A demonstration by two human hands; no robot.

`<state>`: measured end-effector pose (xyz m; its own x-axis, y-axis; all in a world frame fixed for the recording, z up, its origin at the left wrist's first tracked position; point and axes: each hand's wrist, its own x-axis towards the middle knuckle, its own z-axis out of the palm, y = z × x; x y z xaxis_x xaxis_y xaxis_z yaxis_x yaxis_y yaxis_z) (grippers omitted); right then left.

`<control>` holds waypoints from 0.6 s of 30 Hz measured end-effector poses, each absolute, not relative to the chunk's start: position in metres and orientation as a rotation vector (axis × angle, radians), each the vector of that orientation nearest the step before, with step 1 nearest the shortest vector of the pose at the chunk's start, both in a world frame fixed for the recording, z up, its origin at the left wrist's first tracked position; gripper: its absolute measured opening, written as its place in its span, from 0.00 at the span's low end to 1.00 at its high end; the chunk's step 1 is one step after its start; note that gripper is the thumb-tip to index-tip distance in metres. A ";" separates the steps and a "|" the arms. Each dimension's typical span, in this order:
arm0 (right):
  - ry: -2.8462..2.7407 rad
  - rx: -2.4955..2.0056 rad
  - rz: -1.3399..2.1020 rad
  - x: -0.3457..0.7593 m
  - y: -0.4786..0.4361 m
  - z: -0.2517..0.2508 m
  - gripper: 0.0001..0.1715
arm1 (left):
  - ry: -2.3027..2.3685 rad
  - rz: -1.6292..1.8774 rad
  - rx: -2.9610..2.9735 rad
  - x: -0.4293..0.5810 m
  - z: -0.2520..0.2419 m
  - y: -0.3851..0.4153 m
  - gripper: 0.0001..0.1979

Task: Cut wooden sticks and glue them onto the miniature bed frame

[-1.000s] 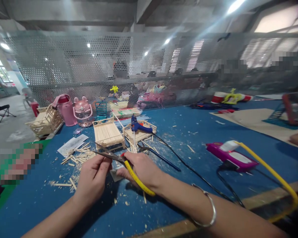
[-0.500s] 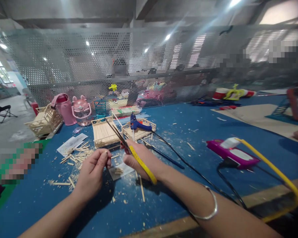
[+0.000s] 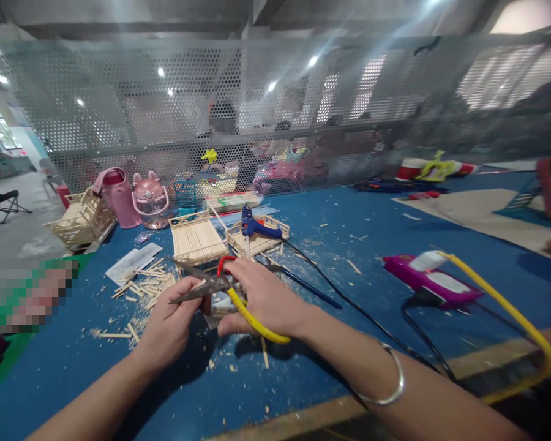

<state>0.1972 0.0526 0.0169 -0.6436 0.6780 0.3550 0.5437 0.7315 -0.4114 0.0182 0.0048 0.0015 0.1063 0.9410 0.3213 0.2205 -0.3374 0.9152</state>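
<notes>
My right hand (image 3: 273, 300) is wrapped round the scissors (image 3: 220, 283), which have one yellow and one red handle. Their blades are spread apart and point left, across the fingertips of my left hand (image 3: 174, 321). That left hand is closed in a pinch on a small pale piece, mostly hidden by the fingers and a blade. Short cut wooden sticks (image 3: 153, 282) lie left of the blades. Just beyond the hands stand a tray-like stick frame (image 3: 197, 240) and a second stick frame (image 3: 261, 245), with a blue glue gun (image 3: 261, 228) resting on the latter.
A pink bottle (image 3: 122, 199), a pink lidded jug (image 3: 150, 202) and a stick-built model (image 3: 80, 217) stand at the back left. To the right, a purple power strip (image 3: 431, 282) has a yellow cable. A perforated screen (image 3: 165, 116) rises behind the blue table (image 3: 330, 343).
The scissors have turned from pointing away to pointing left, and their blades have spread. They now lie across my left fingertips. My left hand has hardly moved and stays pinched.
</notes>
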 end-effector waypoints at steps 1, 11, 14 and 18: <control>-2.446 -0.924 0.384 0.197 0.053 0.016 0.41 | 1.106 1.282 1.636 0.018 0.000 0.005 0.15; -2.438 -0.988 0.313 0.196 0.049 0.019 0.33 | 1.084 1.322 1.600 0.016 -0.005 0.005 0.17; -2.438 -1.103 0.294 0.196 0.048 0.020 0.30 | 1.103 1.330 1.578 0.015 -0.004 0.006 0.17; -2.461 -1.151 0.213 0.196 0.048 0.018 0.29 | 1.099 1.329 1.554 0.016 -0.004 0.006 0.17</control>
<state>0.1958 0.0484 0.0178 -0.5728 0.7618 0.3025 0.6985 0.6468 -0.3062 0.0159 0.0057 -0.0038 0.0717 0.9518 0.2984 0.1144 -0.3050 0.9455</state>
